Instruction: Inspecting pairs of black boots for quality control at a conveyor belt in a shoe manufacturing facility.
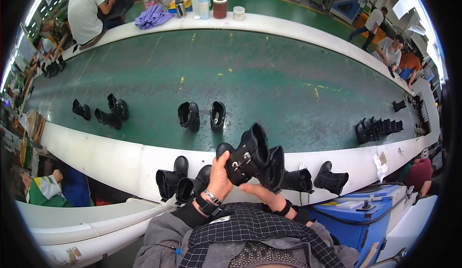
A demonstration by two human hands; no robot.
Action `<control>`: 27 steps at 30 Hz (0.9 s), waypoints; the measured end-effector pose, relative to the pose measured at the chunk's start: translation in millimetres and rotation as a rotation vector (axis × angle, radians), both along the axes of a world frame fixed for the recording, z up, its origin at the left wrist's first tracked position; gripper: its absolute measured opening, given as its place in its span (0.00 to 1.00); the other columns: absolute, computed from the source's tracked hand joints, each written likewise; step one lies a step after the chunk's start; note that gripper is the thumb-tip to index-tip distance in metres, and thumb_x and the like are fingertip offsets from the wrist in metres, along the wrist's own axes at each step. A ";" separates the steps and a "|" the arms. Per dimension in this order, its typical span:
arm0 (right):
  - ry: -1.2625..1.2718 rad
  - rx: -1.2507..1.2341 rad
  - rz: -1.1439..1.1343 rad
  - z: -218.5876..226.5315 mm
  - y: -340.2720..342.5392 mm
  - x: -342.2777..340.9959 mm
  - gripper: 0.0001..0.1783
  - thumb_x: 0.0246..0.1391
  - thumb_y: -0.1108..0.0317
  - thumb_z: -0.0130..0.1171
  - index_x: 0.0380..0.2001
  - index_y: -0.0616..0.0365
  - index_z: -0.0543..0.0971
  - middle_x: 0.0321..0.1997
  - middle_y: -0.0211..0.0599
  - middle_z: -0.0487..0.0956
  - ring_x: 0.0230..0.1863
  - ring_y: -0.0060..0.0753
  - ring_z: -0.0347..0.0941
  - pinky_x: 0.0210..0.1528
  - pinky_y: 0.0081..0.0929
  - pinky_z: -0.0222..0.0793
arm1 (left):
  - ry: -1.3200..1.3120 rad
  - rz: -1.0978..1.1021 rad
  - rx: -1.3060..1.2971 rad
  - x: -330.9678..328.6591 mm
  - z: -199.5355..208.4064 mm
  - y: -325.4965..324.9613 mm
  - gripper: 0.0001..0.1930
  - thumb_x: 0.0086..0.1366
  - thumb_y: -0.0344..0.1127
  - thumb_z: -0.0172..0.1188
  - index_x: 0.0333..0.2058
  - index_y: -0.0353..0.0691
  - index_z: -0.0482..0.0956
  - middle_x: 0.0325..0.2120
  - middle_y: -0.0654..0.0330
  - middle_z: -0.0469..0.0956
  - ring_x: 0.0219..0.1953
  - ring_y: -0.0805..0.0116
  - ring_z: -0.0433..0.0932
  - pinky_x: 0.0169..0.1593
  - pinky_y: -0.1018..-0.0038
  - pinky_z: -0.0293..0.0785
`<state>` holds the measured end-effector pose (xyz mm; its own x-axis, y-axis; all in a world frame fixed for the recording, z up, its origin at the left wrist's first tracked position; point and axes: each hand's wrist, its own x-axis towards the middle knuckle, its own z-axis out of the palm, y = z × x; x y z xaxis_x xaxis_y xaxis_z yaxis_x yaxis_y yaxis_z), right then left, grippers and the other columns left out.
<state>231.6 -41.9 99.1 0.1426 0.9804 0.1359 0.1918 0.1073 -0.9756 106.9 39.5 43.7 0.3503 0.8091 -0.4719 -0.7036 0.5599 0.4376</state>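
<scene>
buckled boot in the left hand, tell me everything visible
The boot is short, black, leather-looking, with a rounded toe and silver-coloured buckles. It is held tilted over the white ledge, toe leftward, opening toward the upper right. The left hand grips it near the toe. Another boot shows beside it on the right; contact there, and with the right hand, is unclear.

The green worktop point(144, 85) looks scuffed and faintly glossy. At its near edge, a smooth, leather-like boot point(244, 148) bears shiny metal buckles point(247, 156); beyond the worktop lies crumpled cloth point(153, 17).

Green floor point(269, 8), strip lights point(34, 9) probably overhead.
</scene>
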 end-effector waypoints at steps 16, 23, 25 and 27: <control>0.335 0.275 -0.955 -106.0 158.4 79.9 0.20 0.50 0.66 0.65 0.41 0.71 0.77 0.42 0.39 0.80 0.42 0.26 0.74 0.46 0.25 0.68 | -0.046 -0.503 0.053 4.9 -2.2 13.1 0.25 0.69 0.47 0.49 0.60 0.44 0.62 0.55 0.51 0.69 0.56 0.58 0.68 0.59 0.63 0.64; 0.105 0.031 -1.119 -182.9 144.1 96.5 0.37 0.49 0.59 0.66 0.56 0.70 0.63 0.50 0.51 0.75 0.52 0.45 0.73 0.55 0.35 0.65 | 0.124 -0.519 0.057 -17.7 -4.7 3.0 0.19 0.67 0.43 0.50 0.51 0.37 0.70 0.50 0.52 0.72 0.54 0.61 0.70 0.58 0.64 0.65; 0.236 0.026 -1.069 -178.9 134.9 90.3 0.32 0.49 0.64 0.65 0.54 0.68 0.66 0.50 0.41 0.75 0.51 0.37 0.70 0.56 0.30 0.62 | 0.110 -0.543 0.029 -21.1 -1.1 -0.2 0.18 0.66 0.42 0.50 0.50 0.39 0.71 0.50 0.54 0.73 0.53 0.63 0.70 0.57 0.66 0.64; 0.510 0.067 -0.918 -163.3 131.1 76.9 0.23 0.50 0.68 0.64 0.48 0.65 0.73 0.48 0.35 0.76 0.47 0.32 0.71 0.54 0.27 0.62 | 0.079 -0.582 0.025 -23.7 3.0 -1.1 0.17 0.66 0.42 0.51 0.49 0.39 0.72 0.50 0.55 0.73 0.53 0.64 0.70 0.57 0.68 0.64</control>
<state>308.5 89.2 -64.1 0.8824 0.4599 -0.0993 -0.2051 0.1860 -0.9609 83.2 38.4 46.7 0.7045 0.5054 -0.4983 -0.2484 0.8333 0.4939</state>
